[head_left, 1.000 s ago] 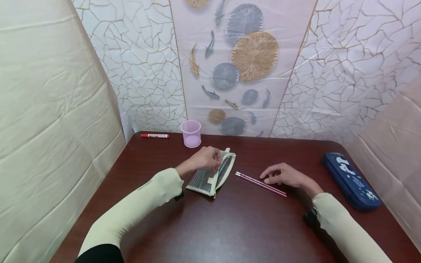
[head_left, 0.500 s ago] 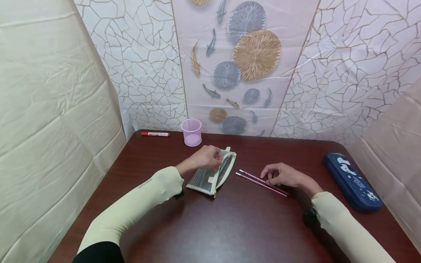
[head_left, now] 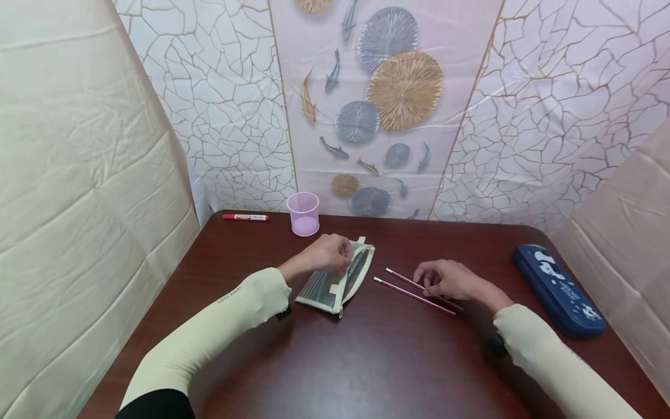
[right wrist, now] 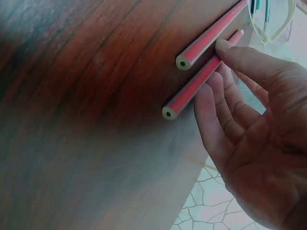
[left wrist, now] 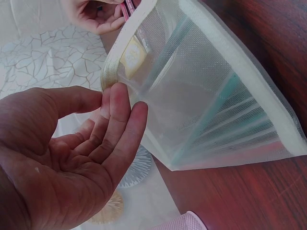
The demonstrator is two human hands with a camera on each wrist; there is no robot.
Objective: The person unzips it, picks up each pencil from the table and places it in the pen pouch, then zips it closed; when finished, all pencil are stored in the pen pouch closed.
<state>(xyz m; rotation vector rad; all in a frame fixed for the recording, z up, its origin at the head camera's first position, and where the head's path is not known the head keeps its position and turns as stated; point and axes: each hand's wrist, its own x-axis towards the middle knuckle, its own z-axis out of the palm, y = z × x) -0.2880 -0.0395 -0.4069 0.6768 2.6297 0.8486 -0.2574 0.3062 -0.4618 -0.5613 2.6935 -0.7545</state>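
A see-through mesh pencil pouch [head_left: 319, 293] with cream edging lies left of the table's middle. My left hand [head_left: 328, 253] pinches its zipper edge [left wrist: 109, 72] between thumb and fingers, lifting that side. Through the mesh, several long green items [left wrist: 211, 115] show. To the right, my right hand [head_left: 454, 280] pinches the farther of two pink pencils [right wrist: 189, 93] between thumb and fingers. The nearer pencil [head_left: 413, 295] lies on the table beside it, apart and untouched. Both pencils show flat, unsharpened ends toward the right wrist camera.
A lilac cup [head_left: 304, 215] stands at the table's back edge, with a red marker [head_left: 246, 217] lying to its left. On the right side rests a dark blue pencil case [head_left: 560, 291]. Patterned cloth hangs behind the table [head_left: 340, 366].
The two pencils lay side by side; the farther one has moved away from the nearer one with my right hand, leaving a gap. My left hand and the pouch stay in place.
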